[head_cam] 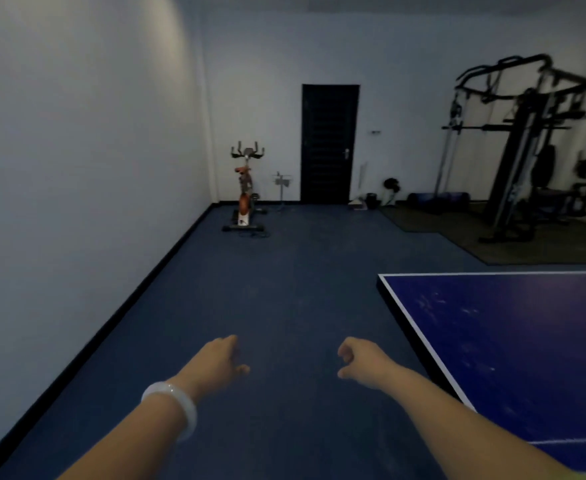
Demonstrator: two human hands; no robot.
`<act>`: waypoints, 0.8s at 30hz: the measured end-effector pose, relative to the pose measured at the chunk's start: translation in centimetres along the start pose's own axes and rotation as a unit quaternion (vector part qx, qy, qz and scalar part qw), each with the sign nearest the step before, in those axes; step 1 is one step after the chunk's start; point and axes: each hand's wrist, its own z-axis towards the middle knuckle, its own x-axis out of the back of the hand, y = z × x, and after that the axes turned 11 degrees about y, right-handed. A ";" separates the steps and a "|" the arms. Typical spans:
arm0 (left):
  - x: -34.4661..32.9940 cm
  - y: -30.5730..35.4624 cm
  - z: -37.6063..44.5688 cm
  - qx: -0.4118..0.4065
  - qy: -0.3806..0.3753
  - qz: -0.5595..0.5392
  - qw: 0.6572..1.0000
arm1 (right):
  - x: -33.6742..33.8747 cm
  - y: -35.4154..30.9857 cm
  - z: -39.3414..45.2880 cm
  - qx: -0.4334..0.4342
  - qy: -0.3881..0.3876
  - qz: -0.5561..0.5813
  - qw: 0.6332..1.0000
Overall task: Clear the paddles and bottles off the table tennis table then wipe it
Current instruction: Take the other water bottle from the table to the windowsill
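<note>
The blue table tennis table (pixel 513 327) fills the right side, its white-lined corner pointing toward the room. The part I can see carries no paddles or bottles, only faint pale marks. My left hand (pixel 217 362) reaches forward over the floor, fingers relaxed and holding nothing, a white bangle on its wrist. My right hand (pixel 360 363) hangs just left of the table's edge with loosely curled fingers, holding nothing. Both hands are off the table.
Dark blue floor (pixel 267 289) stretches ahead. An orange exercise bike (pixel 245 195) stands by the far wall near a black door (pixel 329 143). A black weight machine (pixel 526 150) on a dark mat occupies the far right. A white wall runs along the left.
</note>
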 end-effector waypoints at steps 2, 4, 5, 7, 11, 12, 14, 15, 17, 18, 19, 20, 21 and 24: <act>-0.5 0.3 5.7 -0.028 -0.015 0.001 1.000 | 0.8 0.5 4.0 -0.021 0.007 -0.008 1.000; -1.6 0.6 11.4 -0.047 -0.031 -0.010 0.998 | 1.4 1.3 8.3 -0.039 0.006 -0.017 0.999; -2.2 0.9 14.3 -0.058 -0.038 -0.015 0.997 | 1.7 1.7 10.7 -0.051 0.005 -0.021 0.998; -3.4 1.6 20.3 -0.085 -0.052 -0.017 0.995 | 2.6 2.5 15.9 -0.079 -0.004 -0.028 0.997; -5.4 2.8 32.1 -0.118 -0.080 -0.010 0.990 | 4.5 4.0 27.3 -0.106 -0.004 -0.015 0.994; -5.6 2.8 35.0 -0.117 -0.089 -0.008 0.989 | 5.0 4.4 30.2 -0.114 -0.001 -0.005 0.994; -5.7 2.8 40.9 -0.114 -0.103 0.007 0.988 | 6.1 4.6 35.8 -0.123 -0.003 0.004 0.992; -5.6 2.8 43.9 -0.116 -0.104 0.015 0.988 | 6.6 4.6 38.5 -0.125 -0.004 0.004 0.992; -5.3 2.9 49.8 -0.119 -0.094 0.017 0.988 | 7.8 4.5 43.7 -0.134 0.000 0.011 0.991; -5.3 3.0 52.6 -0.122 -0.091 0.015 0.988 | 8.3 4.6 46.1 -0.140 0.001 0.013 0.990; -5.6 3.1 55.2 -0.124 -0.093 0.015 0.988 | 8.5 4.8 48.3 -0.146 -0.002 0.012 0.989; -6.2 3.3 58.4 -0.128 -0.098 0.015 0.987 | 8.8 5.2 51.0 -0.149 -0.004 0.013 0.989; -6.6 3.5 60.5 -0.130 -0.106 0.017 0.986 | 8.9 5.6 52.8 -0.149 -0.004 0.016 0.989; -8.6 4.7 68.4 -0.147 -0.125 0.009 0.981 | 9.6 7.4 59.3 -0.162 0.004 0.033 0.986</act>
